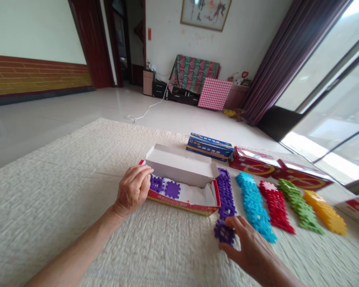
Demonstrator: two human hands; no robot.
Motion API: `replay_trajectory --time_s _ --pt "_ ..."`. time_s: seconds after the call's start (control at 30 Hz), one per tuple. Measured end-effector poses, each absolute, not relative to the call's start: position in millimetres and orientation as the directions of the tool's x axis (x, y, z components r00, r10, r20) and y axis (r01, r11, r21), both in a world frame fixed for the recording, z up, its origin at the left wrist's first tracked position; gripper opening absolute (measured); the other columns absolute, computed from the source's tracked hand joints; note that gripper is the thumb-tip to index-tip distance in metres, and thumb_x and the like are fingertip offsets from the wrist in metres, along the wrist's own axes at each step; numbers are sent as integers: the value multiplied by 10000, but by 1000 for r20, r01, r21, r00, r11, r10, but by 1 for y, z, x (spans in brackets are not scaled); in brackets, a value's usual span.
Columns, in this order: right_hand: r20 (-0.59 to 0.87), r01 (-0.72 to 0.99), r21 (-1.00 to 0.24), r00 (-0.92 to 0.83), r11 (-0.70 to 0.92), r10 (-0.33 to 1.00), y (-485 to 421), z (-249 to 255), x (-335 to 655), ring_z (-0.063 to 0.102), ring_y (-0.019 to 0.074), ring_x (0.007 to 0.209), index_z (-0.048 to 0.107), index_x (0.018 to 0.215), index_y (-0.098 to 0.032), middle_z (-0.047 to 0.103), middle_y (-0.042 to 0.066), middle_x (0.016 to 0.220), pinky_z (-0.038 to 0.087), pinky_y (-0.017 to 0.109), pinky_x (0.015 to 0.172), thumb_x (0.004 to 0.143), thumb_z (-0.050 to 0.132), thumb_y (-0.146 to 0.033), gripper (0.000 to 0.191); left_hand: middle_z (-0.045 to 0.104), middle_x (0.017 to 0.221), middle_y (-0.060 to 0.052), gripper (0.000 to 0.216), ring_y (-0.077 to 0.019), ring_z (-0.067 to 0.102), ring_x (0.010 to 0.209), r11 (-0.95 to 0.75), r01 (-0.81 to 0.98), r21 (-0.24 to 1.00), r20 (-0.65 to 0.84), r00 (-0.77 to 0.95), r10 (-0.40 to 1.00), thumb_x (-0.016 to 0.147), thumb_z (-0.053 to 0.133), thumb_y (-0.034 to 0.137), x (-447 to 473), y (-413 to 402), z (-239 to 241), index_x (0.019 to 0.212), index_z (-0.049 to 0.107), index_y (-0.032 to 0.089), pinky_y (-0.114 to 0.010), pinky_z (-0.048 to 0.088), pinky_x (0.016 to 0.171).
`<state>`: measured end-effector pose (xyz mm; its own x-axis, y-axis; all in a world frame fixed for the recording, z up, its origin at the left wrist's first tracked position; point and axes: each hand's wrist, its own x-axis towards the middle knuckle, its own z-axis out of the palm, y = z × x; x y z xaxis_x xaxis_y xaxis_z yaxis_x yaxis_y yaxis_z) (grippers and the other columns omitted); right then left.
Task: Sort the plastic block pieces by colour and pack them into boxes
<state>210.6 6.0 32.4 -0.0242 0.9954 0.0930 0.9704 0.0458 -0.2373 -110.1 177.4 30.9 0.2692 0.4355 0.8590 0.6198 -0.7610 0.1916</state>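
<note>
An open red and white cardboard box lies on the textured cream cloth, its lid flipped back. Two purple interlocking tiles rest inside it on white paper. My left hand curls over the box's left end, fingers closed on its edge. My right hand pinches a purple tile at the near end of a purple row of tiles just right of the box.
Rows of tiles lie side by side to the right: blue, red, green, yellow. A blue box and two red boxes sit behind them. Beyond the cloth is tiled floor, a doorway, and curtains.
</note>
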Motion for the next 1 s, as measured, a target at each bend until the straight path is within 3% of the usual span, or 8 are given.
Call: replay_trajectory --time_s 0.17,0.33,0.47,0.63,0.87,1.0 --pt "173 966 -251 -18 61 985 3 45 222 640 215 773 562 920 -234 630 57 884 534 346 658 667 649 -264 269 670 1013 -101 261 -216 601 999 -760 617 205 854 267 447 842 484 94 -110 177 32 1051 632 148 -398 480 925" --pt "350 956 -246 -64 157 935 41 109 205 607 216 820 561 965 -233 622 71 943 506 346 693 739 646 -384 285 675 1014 -97 260 -223 608 996 -749 624 223 844 260 469 859 463 135 -110 177 30 1048 639 165 -411 482 929" --pt "257 928 -235 -226 288 939 87 138 163 589 173 778 594 931 -199 608 58 929 478 319 700 723 650 -323 249 673 1015 -103 260 -224 600 1009 -749 623 226 842 262 472 853 469 120 -110 176 31 1049 637 153 -409 476 939" --pt "142 954 -160 -231 253 962 108 127 140 576 181 776 601 882 -173 591 68 910 453 326 697 682 675 -255 229 670 1015 -105 263 -222 594 1009 -757 616 217 846 269 461 842 476 92 -110 175 33 1048 631 147 -402 477 935" --pt "306 964 -160 -157 214 939 86 124 169 576 190 804 582 888 -206 587 58 931 439 317 680 772 628 -348 189 676 1013 -99 263 -219 601 1005 -751 623 221 843 265 468 849 469 113 -110 176 32 1045 639 155 -400 477 937" --pt "271 982 -158 -61 107 961 71 113 205 590 175 759 601 850 -216 612 42 891 437 305 659 833 540 -314 117 682 1006 -105 257 -226 611 988 -757 621 205 847 274 455 844 480 115 -110 176 34 1036 646 147 -395 478 925"
